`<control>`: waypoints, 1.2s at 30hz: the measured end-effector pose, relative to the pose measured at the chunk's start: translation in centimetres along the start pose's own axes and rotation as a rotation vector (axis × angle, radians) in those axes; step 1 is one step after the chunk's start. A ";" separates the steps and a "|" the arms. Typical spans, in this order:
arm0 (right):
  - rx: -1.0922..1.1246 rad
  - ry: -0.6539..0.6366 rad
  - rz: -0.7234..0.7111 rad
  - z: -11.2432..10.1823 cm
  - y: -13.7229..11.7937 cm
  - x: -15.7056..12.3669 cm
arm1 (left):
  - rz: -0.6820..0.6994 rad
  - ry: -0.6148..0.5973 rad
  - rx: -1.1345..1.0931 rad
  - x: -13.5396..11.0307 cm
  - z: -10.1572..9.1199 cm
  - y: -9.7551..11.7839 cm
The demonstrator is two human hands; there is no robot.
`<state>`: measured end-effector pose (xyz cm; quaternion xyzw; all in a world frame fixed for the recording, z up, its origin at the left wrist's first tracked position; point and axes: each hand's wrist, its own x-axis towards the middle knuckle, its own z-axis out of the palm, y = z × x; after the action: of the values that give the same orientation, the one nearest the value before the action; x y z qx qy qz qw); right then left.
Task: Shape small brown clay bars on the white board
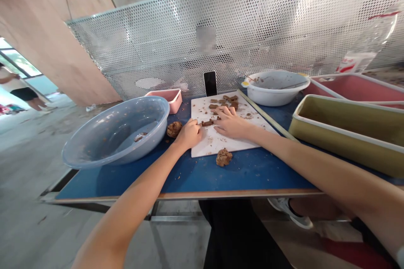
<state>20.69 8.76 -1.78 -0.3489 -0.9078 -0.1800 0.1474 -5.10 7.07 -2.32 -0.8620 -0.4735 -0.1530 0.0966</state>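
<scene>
A small brown strip of clay [207,123] lies on a white board [202,148] between my two hands. My left hand [190,133] has its fingers curled together at the strip's left end; the fingertips are partly hidden. At the strip's right end, my right hand [232,122] rests on the board with its fingers stretched out and slightly apart. Several shaped brown clay pieces [232,98] and crumbs are spread over the far part of the board. One rough clay lump [174,129] sits beside my left hand, another clay lump [224,157] in front of the board.
On the left of the blue table [189,178] stands a large blue basin [116,134], with a small pink container [175,100] behind it. A phone [210,83] leans upright beyond the board. Rightward are a pale stick [268,115], a white basin [274,94] and a green trough [344,128].
</scene>
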 end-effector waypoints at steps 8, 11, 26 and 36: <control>0.004 0.000 -0.024 -0.2 -0.2 0.0 | 0.007 0.010 -0.011 0.2 0.4 -0.2; 0.010 0.010 0.008 0.0 -0.3 0.1 | -0.022 0.035 -0.002 0.3 0.5 -0.2; -0.008 0.109 0.060 0.9 -0.4 1.4 | -0.082 0.038 0.013 1.2 0.0 -0.1; 0.001 0.104 0.065 0.7 -0.5 1.8 | -0.081 0.009 0.042 1.5 -0.5 0.3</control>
<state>18.97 9.76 -1.86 -0.3683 -0.8873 -0.1923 0.2003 -4.15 7.94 -1.32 -0.8393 -0.5106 -0.1508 0.1103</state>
